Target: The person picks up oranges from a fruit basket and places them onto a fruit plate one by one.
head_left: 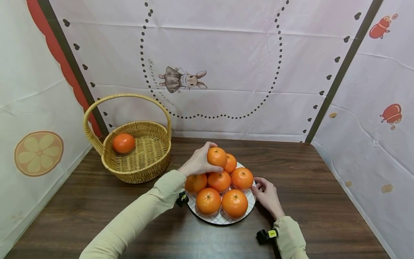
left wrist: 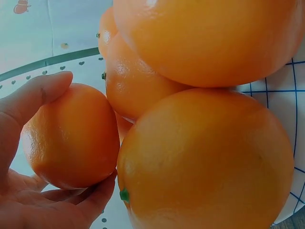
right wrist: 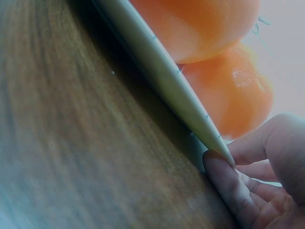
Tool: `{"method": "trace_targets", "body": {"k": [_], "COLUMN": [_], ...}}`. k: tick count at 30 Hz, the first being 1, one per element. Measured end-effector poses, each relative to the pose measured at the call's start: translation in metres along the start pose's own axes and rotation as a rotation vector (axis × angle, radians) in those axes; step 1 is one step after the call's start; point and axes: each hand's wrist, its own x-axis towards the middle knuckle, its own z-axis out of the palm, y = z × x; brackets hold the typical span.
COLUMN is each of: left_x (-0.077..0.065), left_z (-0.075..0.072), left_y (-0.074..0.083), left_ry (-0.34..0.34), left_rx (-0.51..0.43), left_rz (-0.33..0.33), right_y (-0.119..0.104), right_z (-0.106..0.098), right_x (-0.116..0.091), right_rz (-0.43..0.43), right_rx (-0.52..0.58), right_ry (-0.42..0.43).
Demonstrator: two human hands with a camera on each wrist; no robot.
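Note:
My left hand (head_left: 199,162) grips an orange (head_left: 217,157) between thumb and fingers, over the far left part of a round plate. In the left wrist view, this orange (left wrist: 74,140) is beside larger-looking oranges, one with a green stem nub (left wrist: 124,194). The white plate (head_left: 221,219) has a blue grid pattern and bears several more oranges (head_left: 235,203). At its right side, my right hand (head_left: 267,196) pinches the rim. The right wrist view shows the thumb (right wrist: 226,179) below the plate's edge (right wrist: 178,93) and the fingers above.
To the left on the dark wooden table (head_left: 323,201) stands a woven basket (head_left: 139,177) with a tall arched handle (head_left: 127,95). One red-orange fruit (head_left: 124,143) lies in its left side. A printed cloth (head_left: 226,54) hangs behind the table and along both sides.

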Motion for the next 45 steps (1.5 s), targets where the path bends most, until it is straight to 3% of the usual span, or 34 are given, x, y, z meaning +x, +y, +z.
{"method": "trace_targets", "body": {"k": [45], "left_x": [0.0042], "left_z": [0.0037], "left_y": [-0.0013], "left_ry": [0.013], "left_rx": [0.001], "left_rz": [0.017], "right_y": [-0.0014], "right_z": [0.0001], "right_x": [-0.0015], "right_rz": [0.004], "right_rx": [0.032], "right_ry": [-0.002]}}
